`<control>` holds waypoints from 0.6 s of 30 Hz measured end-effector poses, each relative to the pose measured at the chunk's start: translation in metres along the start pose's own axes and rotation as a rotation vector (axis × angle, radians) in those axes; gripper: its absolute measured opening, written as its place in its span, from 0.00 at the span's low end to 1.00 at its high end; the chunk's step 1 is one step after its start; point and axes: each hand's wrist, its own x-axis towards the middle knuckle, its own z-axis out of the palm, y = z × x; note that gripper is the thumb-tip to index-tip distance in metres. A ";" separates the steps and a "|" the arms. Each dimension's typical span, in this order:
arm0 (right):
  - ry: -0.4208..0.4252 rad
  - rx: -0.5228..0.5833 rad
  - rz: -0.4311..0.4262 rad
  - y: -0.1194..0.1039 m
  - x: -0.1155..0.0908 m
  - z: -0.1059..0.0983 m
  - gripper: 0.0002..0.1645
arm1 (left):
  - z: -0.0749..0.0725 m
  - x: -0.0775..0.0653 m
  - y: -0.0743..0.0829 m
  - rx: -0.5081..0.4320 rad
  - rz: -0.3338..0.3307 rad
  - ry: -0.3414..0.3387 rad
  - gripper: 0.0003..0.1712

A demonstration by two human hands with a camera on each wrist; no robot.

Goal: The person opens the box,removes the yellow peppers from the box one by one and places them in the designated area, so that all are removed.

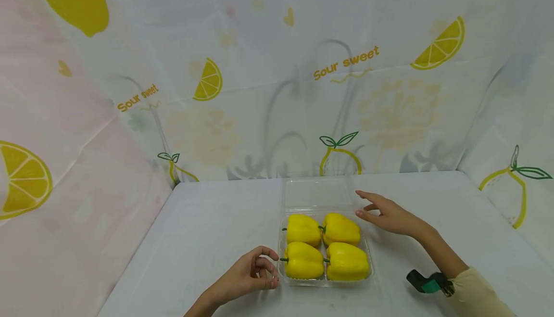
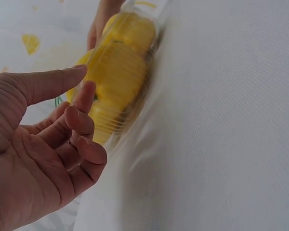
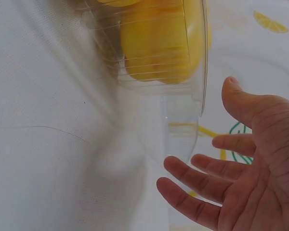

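A clear plastic clamshell box lies on the table with its lid folded back flat behind it. Several yellow bell peppers with green stems fill the base in two rows. By the box's left wall is my left hand, its fingers loosely bent and holding nothing; whether a fingertip touches the plastic I cannot tell. My right hand hovers off the right side near the hinge, fingers spread. In the right wrist view, a gap separates that hand from the box wall.
A white cloth covers the table. Behind and at both sides hangs a lemon-printed curtain. A black and green wrist strap sits on the right forearm beside a beige sleeve.
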 end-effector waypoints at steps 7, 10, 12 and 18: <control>0.011 -0.011 -0.027 -0.005 -0.007 -0.003 0.41 | 0.000 -0.001 0.002 0.039 -0.006 0.010 0.26; 0.016 -0.020 -0.043 -0.007 -0.009 -0.003 0.41 | 0.000 -0.001 0.003 0.059 0.000 0.015 0.26; 0.018 -0.029 -0.052 -0.008 -0.011 -0.003 0.41 | -0.001 -0.002 0.002 0.068 0.007 0.018 0.26; 0.023 -0.070 -0.071 -0.014 -0.015 -0.001 0.41 | 0.000 -0.002 0.001 0.095 0.016 0.045 0.26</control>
